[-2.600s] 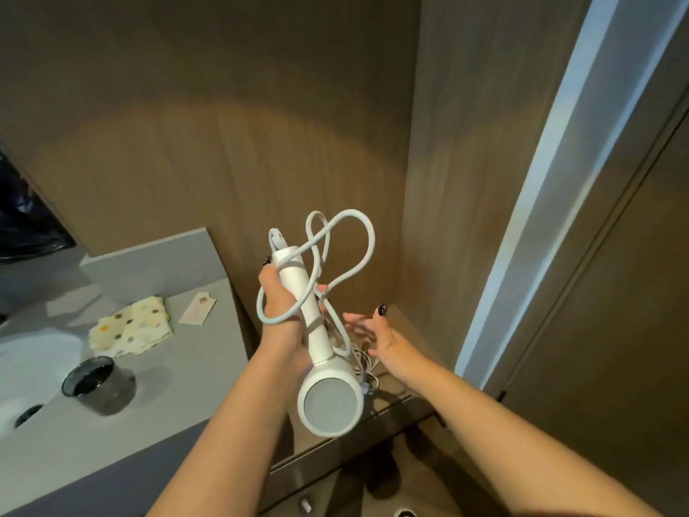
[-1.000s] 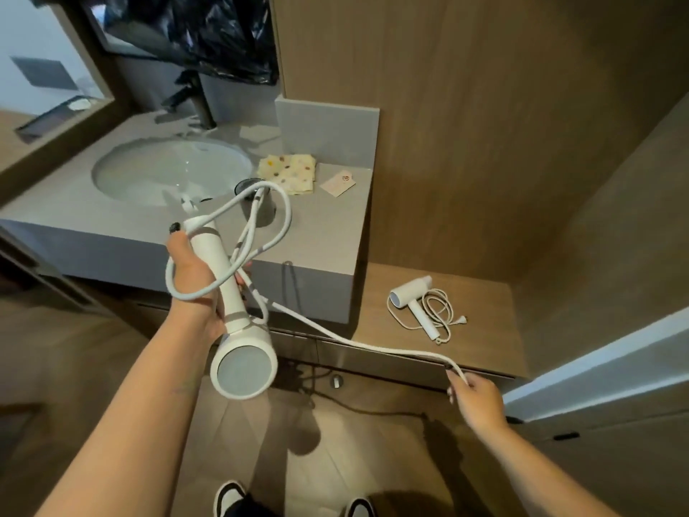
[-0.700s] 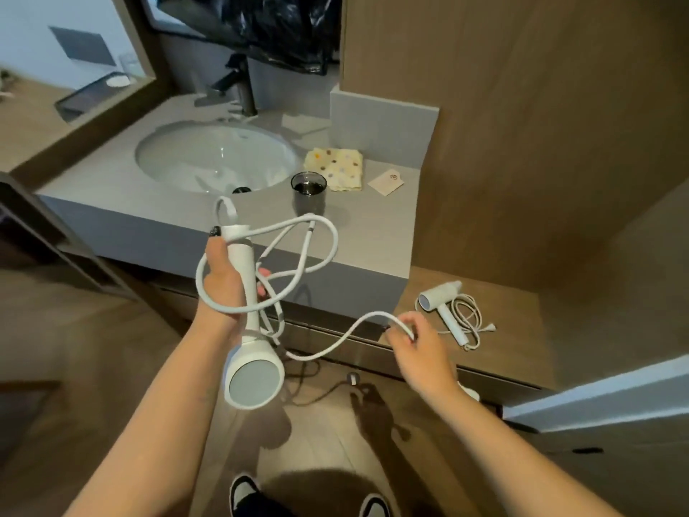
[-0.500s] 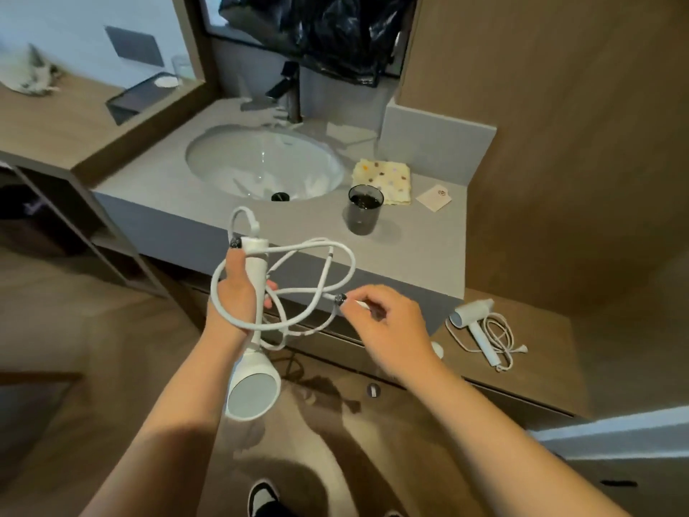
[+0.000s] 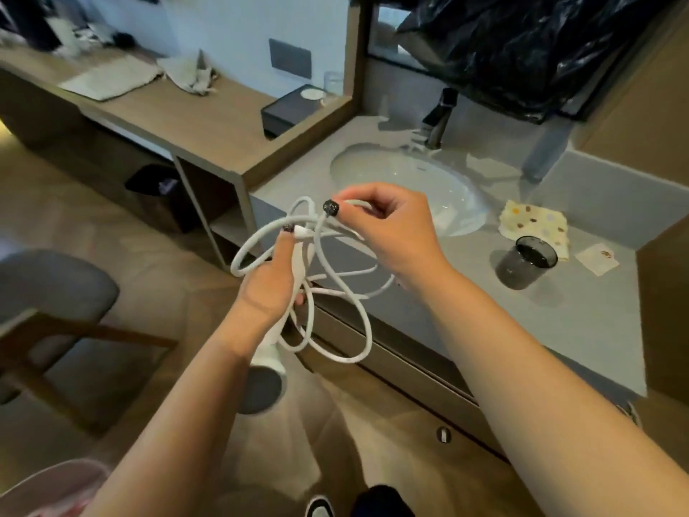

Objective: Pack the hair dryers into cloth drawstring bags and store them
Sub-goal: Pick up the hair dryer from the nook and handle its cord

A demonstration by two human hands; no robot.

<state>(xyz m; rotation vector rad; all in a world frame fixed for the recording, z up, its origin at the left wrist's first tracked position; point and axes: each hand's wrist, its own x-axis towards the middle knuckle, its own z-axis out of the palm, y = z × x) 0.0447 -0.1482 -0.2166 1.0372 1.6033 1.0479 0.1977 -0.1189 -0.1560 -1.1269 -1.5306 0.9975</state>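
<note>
- The left hand is wrapped round the handle of the white hair dryer, held in the air in front of the tabletop with its head hanging down toward the floor.
- The right hand pinches the cord near its end, up by the handle's top — the rest hangs in loose, springy loops.
- The dryer looks light, hard and smooth; the handle seems the safe hold.
- The limp cord will likely uncoil and snag unless pinned against the handle — worth trapping before bagging.
- No drawstring bag is identifiable here.
</note>
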